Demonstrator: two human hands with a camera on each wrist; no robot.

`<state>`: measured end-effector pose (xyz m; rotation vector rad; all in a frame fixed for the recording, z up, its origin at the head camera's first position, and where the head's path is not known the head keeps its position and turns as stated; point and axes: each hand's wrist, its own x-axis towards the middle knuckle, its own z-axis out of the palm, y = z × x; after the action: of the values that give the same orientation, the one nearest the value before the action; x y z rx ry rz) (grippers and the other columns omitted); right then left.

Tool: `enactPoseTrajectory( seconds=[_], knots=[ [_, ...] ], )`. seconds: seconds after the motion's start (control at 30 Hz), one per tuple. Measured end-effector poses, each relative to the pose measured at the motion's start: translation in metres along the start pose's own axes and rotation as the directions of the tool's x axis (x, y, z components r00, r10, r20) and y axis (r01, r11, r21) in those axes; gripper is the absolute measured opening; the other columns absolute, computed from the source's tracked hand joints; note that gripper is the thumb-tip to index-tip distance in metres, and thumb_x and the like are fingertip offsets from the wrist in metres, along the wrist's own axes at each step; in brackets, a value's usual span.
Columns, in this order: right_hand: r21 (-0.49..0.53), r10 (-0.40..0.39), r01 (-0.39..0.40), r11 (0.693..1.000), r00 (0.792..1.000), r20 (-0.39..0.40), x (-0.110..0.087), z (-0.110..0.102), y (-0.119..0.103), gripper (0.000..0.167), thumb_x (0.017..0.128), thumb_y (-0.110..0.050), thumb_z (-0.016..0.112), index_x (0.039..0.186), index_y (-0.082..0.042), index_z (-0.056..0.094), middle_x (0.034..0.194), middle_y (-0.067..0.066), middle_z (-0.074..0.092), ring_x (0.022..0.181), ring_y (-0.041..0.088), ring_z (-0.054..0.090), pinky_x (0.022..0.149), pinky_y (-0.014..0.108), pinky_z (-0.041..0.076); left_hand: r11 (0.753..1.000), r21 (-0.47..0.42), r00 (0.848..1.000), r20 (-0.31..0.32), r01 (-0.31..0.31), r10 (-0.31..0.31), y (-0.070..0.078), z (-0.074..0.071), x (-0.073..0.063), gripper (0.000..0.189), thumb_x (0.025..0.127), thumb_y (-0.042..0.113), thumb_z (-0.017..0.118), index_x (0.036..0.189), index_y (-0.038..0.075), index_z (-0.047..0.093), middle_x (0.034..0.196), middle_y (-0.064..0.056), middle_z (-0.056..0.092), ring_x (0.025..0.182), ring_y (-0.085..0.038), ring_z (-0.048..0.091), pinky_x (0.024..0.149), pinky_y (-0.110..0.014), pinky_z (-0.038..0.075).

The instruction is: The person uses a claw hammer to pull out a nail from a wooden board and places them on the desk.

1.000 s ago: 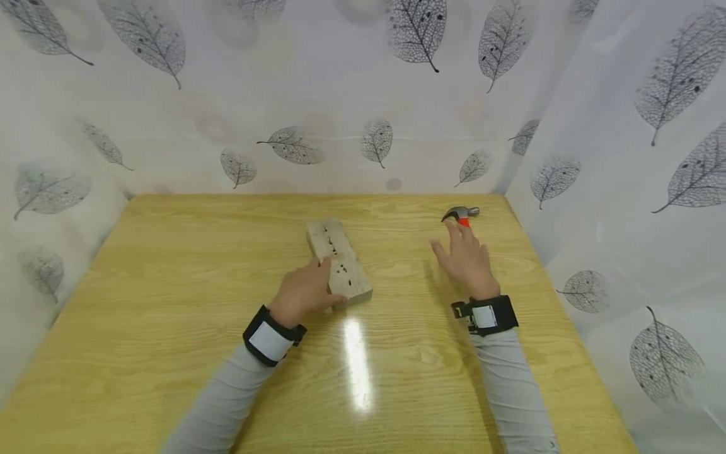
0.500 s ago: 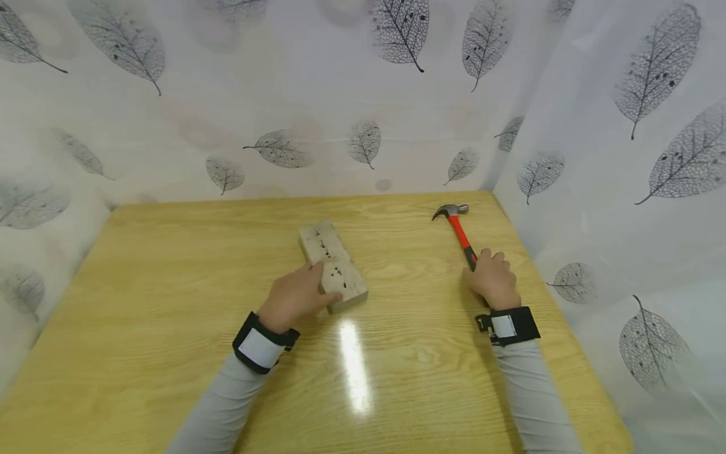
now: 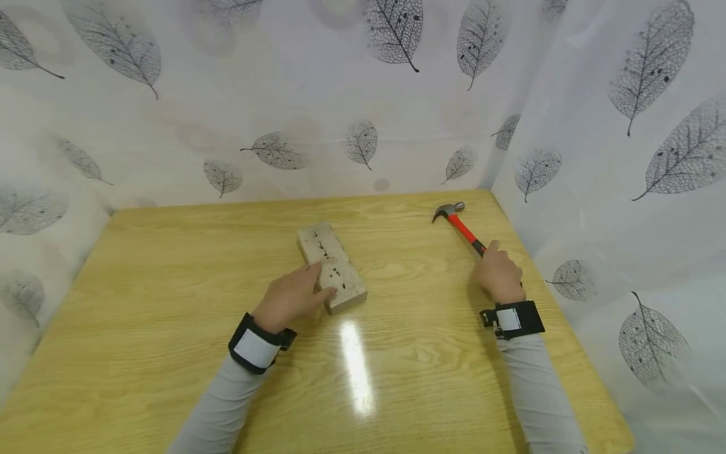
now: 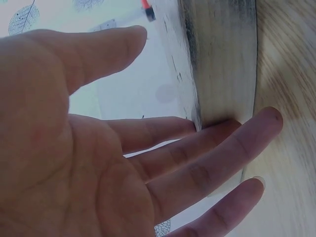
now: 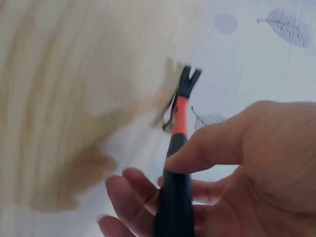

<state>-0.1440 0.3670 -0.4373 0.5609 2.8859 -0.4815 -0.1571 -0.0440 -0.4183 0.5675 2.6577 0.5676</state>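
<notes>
A pale wooden block (image 3: 336, 260) with several dark holes or nails in its top lies on the table, left of centre. Along its left side my left hand (image 3: 286, 301) rests with extended fingers; in the left wrist view, fingertips touch the block's side face (image 4: 224, 59) and the thumb stands away from it. On the right, my right hand (image 3: 500, 274) grips a claw hammer (image 3: 464, 229) by its handle. The right wrist view shows the thumb along the black grip (image 5: 173, 207) and the fingers curled behind it. The hammer's head points toward the back.
The yellow wood-grain table (image 3: 170, 302) ends at a white leaf-print curtain (image 3: 317, 82) at the back. The same sheeting hangs along the right edge, close to my right hand. A bright light reflection (image 3: 356, 372) lies on the tabletop in front of the block.
My right hand has come down from over the hammer, spread, to grip the handle's near end. The hammer's handle has since turned slightly to the right. The left hand stays at the block.
</notes>
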Motion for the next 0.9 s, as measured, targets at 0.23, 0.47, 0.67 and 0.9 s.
enactPoseTrajectory(
  seconds=[0.23,0.47,0.67,0.9],
  knots=[
    [0.003,0.003,-0.003,1.0,0.988,-0.153,0.004,-0.005,0.011,0.038,0.097,-0.023,0.056,0.115,0.01,0.048,0.084,0.027,0.06,0.069,0.041,0.059,0.06,0.053,0.046,1.0,-0.019,1.0,0.027,0.0,0.0,-0.001,-0.007,-0.001,0.073,0.104,0.046,0.052,0.159,0.004,0.03,0.159,-0.021,0.039,0.143,-0.041,0.041,0.109,-0.059,0.043],
    [-0.029,-0.037,0.031,0.999,0.964,-0.264,0.0,-0.006,0.019,0.034,0.097,-0.033,0.063,0.087,0.0,0.064,0.064,0.014,0.058,0.054,0.031,0.053,0.045,0.04,0.036,0.999,-0.036,0.999,0.03,-0.01,0.011,-0.006,-0.009,-0.001,0.07,0.104,0.045,0.053,0.158,0.005,0.033,0.157,-0.022,0.042,0.141,-0.043,0.043,0.107,-0.06,0.044],
    [-0.036,-0.06,0.052,0.998,0.956,-0.286,-0.008,-0.01,0.013,0.036,0.095,-0.038,0.066,0.08,-0.005,0.065,0.059,0.009,0.055,0.051,0.029,0.051,0.043,0.039,0.034,0.999,-0.037,1.0,0.03,0.002,-0.001,-0.008,-0.012,-0.001,0.069,0.103,0.046,0.053,0.155,0.003,0.038,0.155,-0.023,0.044,0.14,-0.044,0.044,0.107,-0.061,0.043],
    [-0.088,-0.165,0.143,0.986,0.919,-0.359,-0.018,-0.021,-0.006,0.028,0.09,-0.028,0.069,0.073,-0.008,0.062,0.055,0.007,0.053,0.045,0.025,0.047,0.038,0.034,0.029,0.998,0.056,0.998,-0.058,-0.007,0.011,-0.006,-0.014,-0.002,0.062,0.102,0.043,0.056,0.143,-0.003,0.051,0.138,-0.027,0.057,0.121,-0.043,0.059,0.09,-0.057,0.054]
  ],
)
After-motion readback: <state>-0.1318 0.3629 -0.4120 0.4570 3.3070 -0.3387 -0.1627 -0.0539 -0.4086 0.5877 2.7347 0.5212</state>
